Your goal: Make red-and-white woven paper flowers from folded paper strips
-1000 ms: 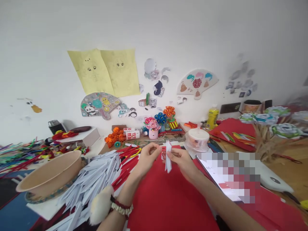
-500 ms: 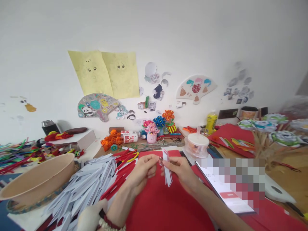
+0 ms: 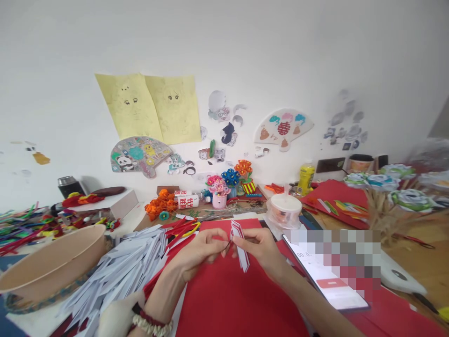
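Observation:
My right hand (image 3: 259,247) pinches a folded white paper strip with red edges (image 3: 242,257) between thumb and fingers. The strip stands nearly upright, leaning a little, with its folded layers showing at the top. My left hand (image 3: 210,248) is closed in a pinch close to the strip's left side. Something thin and dark shows at its fingertips, too small to name. Both hands are over a red sheet (image 3: 238,299). To the left lies a big pile of folded white paper strips (image 3: 119,267), with red strips (image 3: 168,257) beside it.
A beige basin (image 3: 52,257) stands at the left. A phone (image 3: 336,281) with a lit screen lies right of my right arm. Behind the hands are a lidded white tub (image 3: 286,208), flower pots (image 3: 220,199), orange flowers (image 3: 163,203) and yellow-handled scissors (image 3: 191,229).
My left hand has turned, its fingertips lower and nearer the strip, and the thin dark bit now shows there. The strip leans slightly more to the left. The view has shifted a little.

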The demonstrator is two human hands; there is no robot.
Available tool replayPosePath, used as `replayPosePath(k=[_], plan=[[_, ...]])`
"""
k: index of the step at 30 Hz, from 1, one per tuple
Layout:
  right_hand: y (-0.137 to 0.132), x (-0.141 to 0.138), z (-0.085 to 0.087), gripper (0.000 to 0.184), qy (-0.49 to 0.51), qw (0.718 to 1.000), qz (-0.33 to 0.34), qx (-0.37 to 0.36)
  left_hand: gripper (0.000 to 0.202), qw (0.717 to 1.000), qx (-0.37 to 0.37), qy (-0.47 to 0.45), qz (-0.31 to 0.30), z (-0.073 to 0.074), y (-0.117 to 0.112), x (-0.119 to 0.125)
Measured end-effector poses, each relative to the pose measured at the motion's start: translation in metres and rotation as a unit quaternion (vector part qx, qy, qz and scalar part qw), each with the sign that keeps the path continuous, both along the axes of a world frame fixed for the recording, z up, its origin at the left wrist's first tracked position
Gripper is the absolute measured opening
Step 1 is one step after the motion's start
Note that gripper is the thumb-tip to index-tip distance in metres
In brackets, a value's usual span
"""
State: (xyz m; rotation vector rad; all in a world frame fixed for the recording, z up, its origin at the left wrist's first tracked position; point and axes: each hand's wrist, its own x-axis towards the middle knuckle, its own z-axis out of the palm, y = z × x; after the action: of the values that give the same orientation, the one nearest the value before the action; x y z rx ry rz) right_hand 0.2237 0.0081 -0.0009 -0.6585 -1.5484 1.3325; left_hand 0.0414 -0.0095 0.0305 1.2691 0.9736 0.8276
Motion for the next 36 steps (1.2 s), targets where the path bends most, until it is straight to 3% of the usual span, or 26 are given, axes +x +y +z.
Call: replayPosePath(k=[6, 11, 19, 23, 26, 28, 30, 36], plan=[[0.000, -0.001, -0.001, 0.037, 0.002, 1.000, 0.009, -0.003, 0.030, 0.998, 0.025, 0.041, -0.037, 0.000, 0.000, -0.006], [0.003, 0.000, 0.000, 0.043, -0.001, 1.000, 0.008, 0.015, 0.033, 0.992, 0.120, 0.033, -0.013, -0.001, -0.003, 0.005], [0.001, 0.001, 0.004, 0.044, -0.005, 1.000, 0.029, 0.006, 0.037, 0.965, 0.215, 0.072, 0.129, -0.002, 0.000, 0.016], [0.001, 0.001, 0.002, 0.040, -0.034, 0.999, -0.004, -0.002, 0.023, 0.932, 0.249, 0.116, 0.234, 0.006, 0.001, 0.000], [0.001, 0.000, 0.001, 0.040, -0.055, 0.998, 0.007, 0.013, 0.017, 0.873, 0.311, 0.251, 0.280, 0.012, -0.003, -0.006], [-0.001, 0.000, 0.002, 0.040, -0.066, 0.997, 0.012, 0.027, 0.013, 0.827, 0.359, 0.346, 0.261, 0.014, -0.006, -0.004], [-0.002, 0.000, 0.003, 0.040, -0.076, 0.996, 0.012, 0.040, 0.012, 0.800, 0.388, 0.401, 0.221, 0.014, -0.008, -0.001], [-0.002, 0.002, 0.005, 0.039, -0.112, 0.992, 0.019, 0.062, 0.016, 0.780, 0.403, 0.440, 0.187, 0.014, -0.011, 0.000]])
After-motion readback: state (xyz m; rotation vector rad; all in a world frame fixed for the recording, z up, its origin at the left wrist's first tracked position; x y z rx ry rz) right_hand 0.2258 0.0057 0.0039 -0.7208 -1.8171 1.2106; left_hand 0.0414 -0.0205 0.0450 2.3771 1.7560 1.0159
